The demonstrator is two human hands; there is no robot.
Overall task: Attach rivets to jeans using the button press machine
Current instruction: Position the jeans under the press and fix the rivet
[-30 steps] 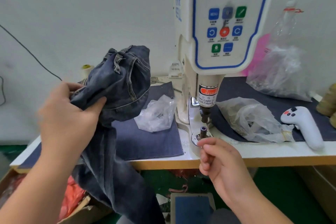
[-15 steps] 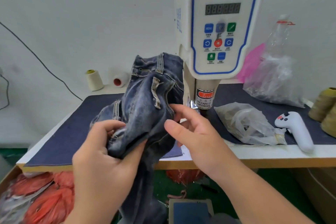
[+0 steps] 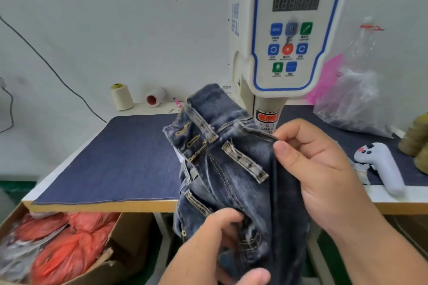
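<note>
A: How are the hands seen?

B: The right hand [image 3: 317,169] is curled round a fold at the upper edge of the jeans [image 3: 227,169], the cloth being pinched between thumb and fingers. The left hand [image 3: 220,245] is clasped on a lower part of the same garment, with fingers and thumb wrapped round the denim.

A: Where are the jeans held?

B: They are held up in the air in front of the table [image 3: 104,206], just before the foot of the machine [image 3: 289,37], with the waistband uppermost and belt loops turned to the camera. The lower cloth is hung down past the table edge. Whether the machine is touched by the jeans cannot be told.

A: What is shown on the machine?

B: A panel of coloured buttons under a dark display is seen, and an orange label on the column below.

A: And round about?

B: A denim mat [image 3: 120,164] is spread over the table to the left. Two spools [image 3: 121,97] are stood near the wall behind it. A white handset [image 3: 382,166] is laid on the right, with clear plastic bags [image 3: 354,99] behind it. A cardboard box [image 3: 125,240] holding red bags is placed under the table at the left.
</note>
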